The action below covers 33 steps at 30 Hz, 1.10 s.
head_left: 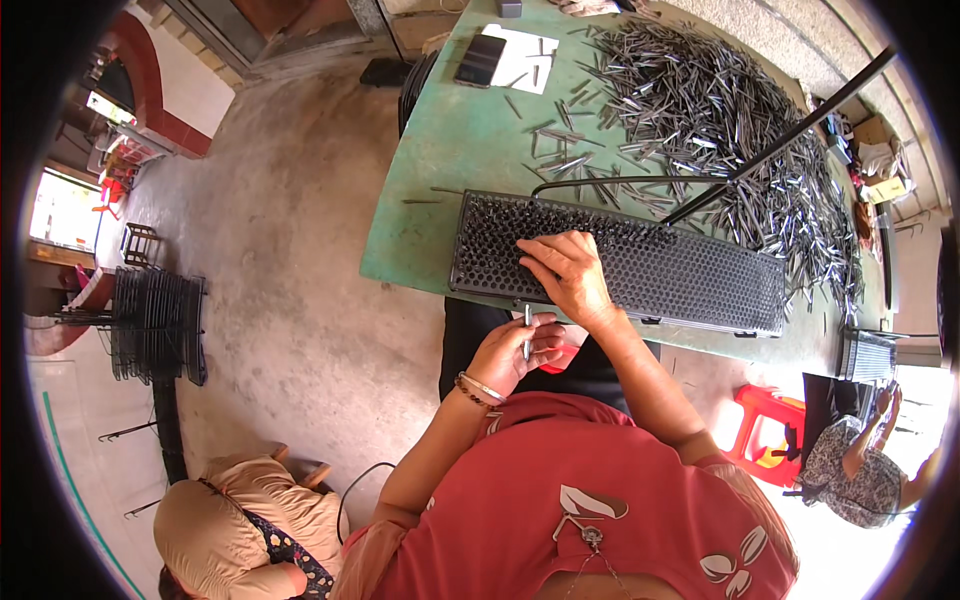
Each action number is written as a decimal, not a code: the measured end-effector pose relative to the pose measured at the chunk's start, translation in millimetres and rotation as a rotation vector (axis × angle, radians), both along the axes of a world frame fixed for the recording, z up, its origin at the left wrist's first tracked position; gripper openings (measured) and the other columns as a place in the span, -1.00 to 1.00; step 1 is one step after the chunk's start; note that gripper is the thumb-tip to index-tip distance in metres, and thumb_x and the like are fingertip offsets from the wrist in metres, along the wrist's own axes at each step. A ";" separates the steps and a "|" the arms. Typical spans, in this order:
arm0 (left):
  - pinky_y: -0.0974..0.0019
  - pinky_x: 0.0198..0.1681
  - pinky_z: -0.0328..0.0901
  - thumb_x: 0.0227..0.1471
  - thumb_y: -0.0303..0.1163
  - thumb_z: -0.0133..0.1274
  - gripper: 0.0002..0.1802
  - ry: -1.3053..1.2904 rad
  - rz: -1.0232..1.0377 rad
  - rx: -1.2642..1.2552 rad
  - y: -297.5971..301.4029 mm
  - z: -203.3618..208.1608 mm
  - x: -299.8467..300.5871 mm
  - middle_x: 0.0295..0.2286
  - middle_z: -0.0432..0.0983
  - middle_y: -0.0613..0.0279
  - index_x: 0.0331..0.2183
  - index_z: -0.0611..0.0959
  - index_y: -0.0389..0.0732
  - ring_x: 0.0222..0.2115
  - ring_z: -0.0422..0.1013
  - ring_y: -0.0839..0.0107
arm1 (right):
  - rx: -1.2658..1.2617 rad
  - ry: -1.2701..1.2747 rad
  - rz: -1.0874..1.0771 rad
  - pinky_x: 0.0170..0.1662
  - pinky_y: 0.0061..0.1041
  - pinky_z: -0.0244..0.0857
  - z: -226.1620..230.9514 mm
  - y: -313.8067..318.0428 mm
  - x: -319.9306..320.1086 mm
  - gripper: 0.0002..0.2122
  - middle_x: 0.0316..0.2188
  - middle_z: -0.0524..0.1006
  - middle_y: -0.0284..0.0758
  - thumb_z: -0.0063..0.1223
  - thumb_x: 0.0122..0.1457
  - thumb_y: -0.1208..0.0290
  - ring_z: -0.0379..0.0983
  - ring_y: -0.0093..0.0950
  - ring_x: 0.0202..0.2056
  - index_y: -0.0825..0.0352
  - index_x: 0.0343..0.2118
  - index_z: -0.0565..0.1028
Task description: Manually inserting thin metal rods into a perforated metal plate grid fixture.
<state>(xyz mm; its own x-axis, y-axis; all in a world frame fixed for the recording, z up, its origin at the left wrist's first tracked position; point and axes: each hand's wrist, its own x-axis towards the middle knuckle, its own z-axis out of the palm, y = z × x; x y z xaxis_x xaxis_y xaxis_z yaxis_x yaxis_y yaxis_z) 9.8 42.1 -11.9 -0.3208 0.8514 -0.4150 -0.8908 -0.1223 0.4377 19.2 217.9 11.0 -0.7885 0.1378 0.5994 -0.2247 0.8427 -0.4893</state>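
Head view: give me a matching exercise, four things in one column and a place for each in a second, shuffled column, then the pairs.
Things:
1. Left hand
2. Right hand
3. Phone
4. Red stool

Places:
A. On the floor, right of the person
B. Flat on the black perforated tray
C. On white paper at the far end of the green table
D. Just below the table's near edge, holding a thin metal pin

Pairs: 1-D, 2-B, 3-C, 4-A
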 end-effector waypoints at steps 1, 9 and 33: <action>0.27 -0.10 0.33 0.14 -0.41 -0.20 -0.61 0.000 -0.002 -0.003 0.2 0.7 0.1 -0.20 0.48 0.05 -0.02 0.40 -0.39 -0.22 0.46 0.33 | 0.012 0.002 -0.018 -0.24 -0.45 0.19 0.8 0.0 0.0 -0.79 -0.42 0.53 -0.39 0.18 -0.02 0.43 0.41 -0.42 -0.36 0.26 -0.27 0.56; 0.26 -0.06 0.32 0.17 -0.34 -0.19 -0.59 0.028 -0.007 0.015 -0.5 -0.7 1.5 -0.17 0.47 0.04 -0.02 0.40 -0.41 -0.20 0.44 0.35 | -0.064 0.023 -0.097 -0.26 -0.42 0.19 -11.2 -1.1 1.8 -0.83 -0.40 0.51 -0.36 0.17 -0.02 0.45 0.39 -0.39 -0.37 0.27 -0.31 0.57; 0.31 -0.11 0.38 0.20 -0.38 -0.22 -0.67 0.197 -0.060 -0.008 11.4 26.7 1.2 -0.19 0.45 0.01 -0.12 0.43 -0.44 -0.18 0.45 0.28 | -1.163 -0.530 0.209 -0.36 -0.58 0.33 19.9 -4.1 58.3 -0.83 -0.43 0.54 -0.31 0.17 0.08 0.41 0.43 -0.62 -0.41 0.44 -0.37 0.57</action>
